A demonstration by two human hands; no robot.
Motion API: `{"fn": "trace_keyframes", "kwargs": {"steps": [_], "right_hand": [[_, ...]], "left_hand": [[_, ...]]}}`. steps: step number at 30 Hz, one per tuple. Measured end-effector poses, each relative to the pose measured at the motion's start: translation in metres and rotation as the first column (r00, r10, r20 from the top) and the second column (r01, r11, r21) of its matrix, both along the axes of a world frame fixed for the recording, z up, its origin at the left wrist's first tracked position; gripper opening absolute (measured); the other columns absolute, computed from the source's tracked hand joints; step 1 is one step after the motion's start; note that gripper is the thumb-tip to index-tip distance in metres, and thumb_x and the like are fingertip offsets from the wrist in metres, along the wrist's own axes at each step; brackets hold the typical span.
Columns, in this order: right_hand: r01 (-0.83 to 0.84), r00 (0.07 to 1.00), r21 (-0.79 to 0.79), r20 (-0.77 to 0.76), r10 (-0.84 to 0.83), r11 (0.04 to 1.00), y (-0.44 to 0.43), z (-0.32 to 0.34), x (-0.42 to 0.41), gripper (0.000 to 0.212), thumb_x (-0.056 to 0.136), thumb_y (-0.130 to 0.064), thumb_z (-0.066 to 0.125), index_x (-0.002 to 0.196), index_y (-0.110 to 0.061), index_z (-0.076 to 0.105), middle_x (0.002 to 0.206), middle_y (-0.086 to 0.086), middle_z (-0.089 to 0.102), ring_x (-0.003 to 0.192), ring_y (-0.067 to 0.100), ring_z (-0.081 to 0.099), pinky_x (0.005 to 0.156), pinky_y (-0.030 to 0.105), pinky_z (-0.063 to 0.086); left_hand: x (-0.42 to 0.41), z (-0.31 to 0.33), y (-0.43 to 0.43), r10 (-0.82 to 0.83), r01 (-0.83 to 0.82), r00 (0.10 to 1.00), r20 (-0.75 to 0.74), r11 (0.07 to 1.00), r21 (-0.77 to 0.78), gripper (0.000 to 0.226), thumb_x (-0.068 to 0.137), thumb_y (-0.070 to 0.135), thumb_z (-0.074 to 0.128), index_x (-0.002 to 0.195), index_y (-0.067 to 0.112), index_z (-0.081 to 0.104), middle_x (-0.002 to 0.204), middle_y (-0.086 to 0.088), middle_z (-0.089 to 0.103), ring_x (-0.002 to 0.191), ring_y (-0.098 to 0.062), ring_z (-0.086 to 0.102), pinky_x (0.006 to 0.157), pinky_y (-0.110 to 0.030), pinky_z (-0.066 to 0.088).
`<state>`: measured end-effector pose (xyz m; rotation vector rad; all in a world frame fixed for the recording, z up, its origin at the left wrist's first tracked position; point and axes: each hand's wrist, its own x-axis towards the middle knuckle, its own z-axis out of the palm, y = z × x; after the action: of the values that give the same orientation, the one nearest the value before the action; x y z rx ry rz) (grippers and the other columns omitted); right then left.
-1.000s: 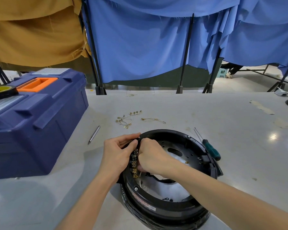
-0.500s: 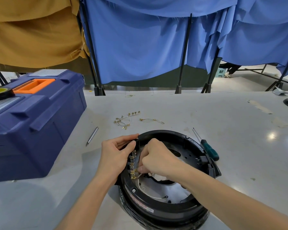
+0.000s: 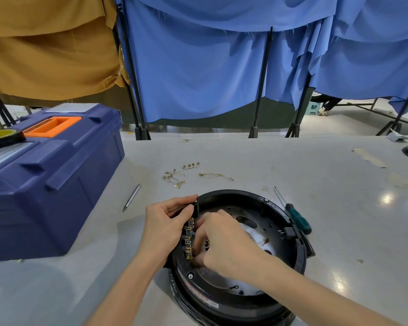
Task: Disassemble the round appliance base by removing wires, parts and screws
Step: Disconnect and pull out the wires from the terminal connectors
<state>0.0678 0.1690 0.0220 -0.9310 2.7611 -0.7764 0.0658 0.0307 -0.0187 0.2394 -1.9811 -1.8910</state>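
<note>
One round black base (image 3: pixel 245 292) sits on the table (image 3: pixel 327 196), right up front. The left hand (image 3: pixel 165 229) has its fingers wrapped over the left rim, next to the row of brass terminals (image 3: pixel 189 238). The right hand (image 3: pixel 224 245) is inside the base, fingers curled at that row. Can't tell if it's actually pinching anything. Behind the base are two loose bits, a tangled wire bunch (image 3: pixel 178 176) and a short wire (image 3: pixel 216 175). There's one green-handled screwdriver (image 3: pixel 298 220) just right of the base, one metal pick (image 3: pixel 132 196) to the left, and one blue toolbox (image 3: pixel 52 184) with one tape roll (image 3: pixel 3 137) on top.
</note>
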Motion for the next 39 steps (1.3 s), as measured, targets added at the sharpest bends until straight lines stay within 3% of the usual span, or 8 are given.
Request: {"fn": "trace_keyframes", "kwargs": {"steps": [5,15,21,25,34,39], "right_hand": [[-0.026,0.996,0.071,-0.081,0.031,0.997,-0.008,-0.001,0.002,0.012,0.08,-0.004,0.056,0.088,-0.005,0.065,0.098,0.009,0.063,0.103,0.023,0.041,0.079,0.034,0.044],[-0.016,1.0,-0.011,-0.019,0.016,1.0,-0.015,-0.007,0.001,0.012,0.075,0.003,0.047,0.076,-0.009,0.049,0.1,0.01,0.054,0.099,0.021,0.035,0.073,0.027,0.029],[-0.002,0.999,-0.038,0.033,0.003,0.999,-0.014,-0.009,-0.002,0.014,0.076,0.003,0.045,0.078,-0.012,0.045,0.107,0.011,0.055,0.095,0.017,0.031,0.074,0.026,0.029],[0.007,0.999,-0.048,0.053,-0.004,0.999,-0.013,-0.012,-0.005,0.015,0.077,0.002,0.044,0.077,-0.013,0.044,0.111,0.012,0.054,0.094,0.017,0.033,0.062,0.023,0.024],[0.006,0.998,-0.065,0.064,-0.002,0.998,-0.012,-0.01,-0.004,0.022,0.077,0.005,0.042,0.068,-0.015,0.04,0.108,0.012,0.055,0.094,0.015,0.03,0.072,0.024,0.027],[-0.006,0.999,-0.045,0.053,0.008,0.999,-0.012,-0.007,-0.005,0.015,0.078,0.006,0.044,0.077,-0.009,0.047,0.107,0.011,0.056,0.1,0.019,0.035,0.075,0.026,0.028]], "left_hand": [[-0.001,0.0,0.0,-0.01,0.01,1.0,-0.007,1.0,0.01,0.023,0.087,-0.005,0.064,0.099,0.011,0.076,0.094,0.005,0.077,0.093,-0.008,0.072,0.085,-0.018,0.055],[-0.001,-0.001,-0.001,-0.018,0.018,1.0,-0.008,0.999,0.036,0.022,0.087,-0.005,0.064,0.1,0.009,0.076,0.094,0.003,0.077,0.091,-0.009,0.073,0.076,-0.014,0.055],[-0.002,-0.002,-0.001,-0.015,0.015,1.0,-0.008,0.999,0.031,0.022,0.087,-0.005,0.064,0.098,0.011,0.076,0.091,0.004,0.077,0.09,-0.009,0.073,0.075,-0.015,0.055],[-0.001,-0.002,-0.001,-0.021,0.022,1.0,-0.012,0.999,0.037,0.022,0.087,-0.005,0.064,0.099,0.01,0.076,0.092,0.004,0.077,0.09,-0.01,0.073,0.074,-0.015,0.055],[-0.002,-0.004,-0.003,-0.029,0.029,0.999,-0.02,0.999,0.03,0.023,0.087,-0.004,0.064,0.097,0.013,0.076,0.093,0.005,0.077,0.092,-0.01,0.073,0.076,-0.015,0.055],[-0.003,-0.003,-0.002,-0.028,0.029,0.999,-0.023,0.999,0.031,0.025,0.087,-0.005,0.064,0.096,0.014,0.076,0.092,0.005,0.077,0.091,-0.009,0.073,0.074,-0.014,0.054]]}}
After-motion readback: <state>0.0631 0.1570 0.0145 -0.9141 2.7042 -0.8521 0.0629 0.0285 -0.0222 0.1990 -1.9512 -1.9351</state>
